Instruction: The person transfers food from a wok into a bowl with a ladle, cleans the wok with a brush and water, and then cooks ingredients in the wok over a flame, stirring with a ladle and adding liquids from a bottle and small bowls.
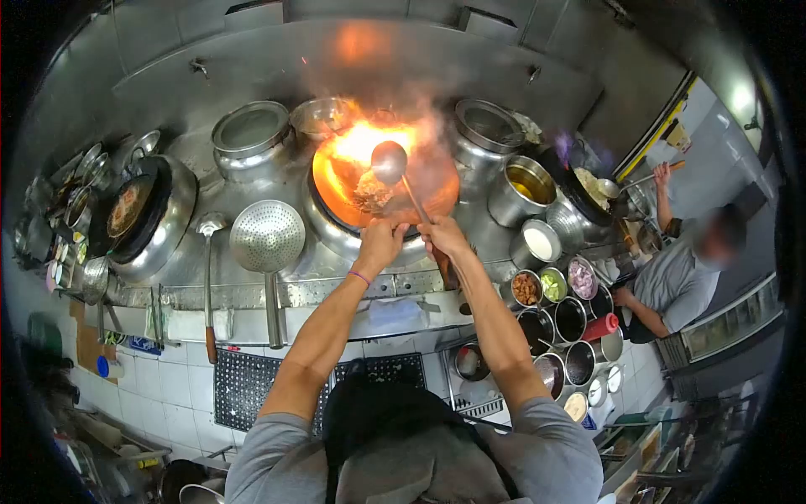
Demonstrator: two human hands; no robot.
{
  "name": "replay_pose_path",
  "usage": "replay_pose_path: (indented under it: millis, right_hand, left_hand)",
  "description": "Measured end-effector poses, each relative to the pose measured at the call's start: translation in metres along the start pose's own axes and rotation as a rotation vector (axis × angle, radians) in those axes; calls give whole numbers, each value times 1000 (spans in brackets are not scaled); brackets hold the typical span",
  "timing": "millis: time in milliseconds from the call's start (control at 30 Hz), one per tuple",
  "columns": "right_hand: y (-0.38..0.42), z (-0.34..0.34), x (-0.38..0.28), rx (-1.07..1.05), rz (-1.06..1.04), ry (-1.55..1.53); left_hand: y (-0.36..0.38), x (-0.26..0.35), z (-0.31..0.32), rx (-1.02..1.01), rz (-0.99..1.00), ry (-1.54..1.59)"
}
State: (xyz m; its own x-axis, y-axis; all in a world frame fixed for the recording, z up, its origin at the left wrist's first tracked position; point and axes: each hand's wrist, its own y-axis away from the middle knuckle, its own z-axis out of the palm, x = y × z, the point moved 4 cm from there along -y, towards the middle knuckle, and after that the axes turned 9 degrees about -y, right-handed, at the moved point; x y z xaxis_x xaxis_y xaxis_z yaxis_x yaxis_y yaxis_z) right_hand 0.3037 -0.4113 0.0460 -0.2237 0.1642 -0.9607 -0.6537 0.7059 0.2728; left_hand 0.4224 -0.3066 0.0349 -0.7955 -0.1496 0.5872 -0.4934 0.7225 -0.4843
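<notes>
A wok (437,181) sits on the middle burner, lit orange by tall flames (369,139) at its far side. Some food (369,191) lies in it, its kind blurred by glare and smoke. My left hand (382,244) is closed at the wok's near rim. My right hand (445,237) grips the handle of a ladle (389,162), whose bowl is raised over the wok. The wooden end of that handle sticks out below my right hand. Left of the wok, a large perforated strainer (267,235) and another ladle (210,225) lie on the steel range.
Lidded pots (250,130) flank the wok. On the right stand an oil pot (522,189), a pot of white liquid (537,241), ingredient containers (527,288) and a red squeeze bottle (600,327). A co-worker (676,286) works a second wok there. Another wok (130,206) is far left.
</notes>
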Motion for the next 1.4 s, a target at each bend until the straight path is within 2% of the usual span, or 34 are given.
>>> replay_pose_path:
  millis: [33, 100, 233, 300, 333, 467, 700, 800, 833, 900, 933, 967, 1033, 1100, 1133, 1200, 1233, 1300, 1400]
  right_hand:
    - [-3, -2, -1, 9, 0, 10]
    - [-8, 2, 7, -107, 99, -137]
    - [-15, 4, 12, 2, 80, -44]
    - [-11, 4, 10, -63, 49, -175]
    - [-2, 6, 5, -81, 131, -252]
    - [-12, 18, 4, 10, 87, -94]
    - [-16, 27, 7, -35, 128, -126]
    - [-34, 23, 16, 89, -91, 57]
    - [-36, 21, 27, 90, -92, 58]
    - [-36, 7, 29, 272, -352, 200]
    - [-23, 7, 23, 290, -255, 202]
    - [3, 20, -3, 195, -229, 187]
    - [17, 23, 3, 220, -291, 188]
    - [48, 32, 1, 343, -279, 312]
    - [50, 32, 10, 369, -423, 430]
    - [57, 28, 40, 420, -409, 561]
    - [60, 29, 51, 439, -376, 627]
    - [69, 29, 66, 439, -263, 533]
    - [81, 37, 54, 490, -304, 419]
  left_hand:
    - [-2, 1, -2, -68, -65, 81]
    - [-6, -7, 6, -62, -34, 50]
    - [-3, -19, 11, -80, -12, -18]
    - [-4, -27, 14, -79, 2, -25]
    - [-3, -29, 15, -74, 17, -37]
    - [-6, -32, 17, -121, 20, -38]
    - [-4, -34, 17, -112, 42, 0]
    - [-3, -36, 15, -95, 53, -20]
    - [-3, -34, 13, -83, 52, -26]
    - [-7, -30, 1, -86, 68, -14]
    - [-2, -30, -2, -115, 78, -8]
    - [6, -33, 1, -143, 71, -5]
    - [-9, -41, 5, -158, 40, 25]
    - [-5, -41, 10, -158, 45, 34]
    - [-5, -41, 9, -144, 40, 22]
    - [-3, -39, 7, -167, 32, -17]
    - [-5, -38, 4, -94, 71, 8]
    - [-6, -39, 4, -82, 52, 50]
    - [-4, -39, 8, -91, 47, 26]
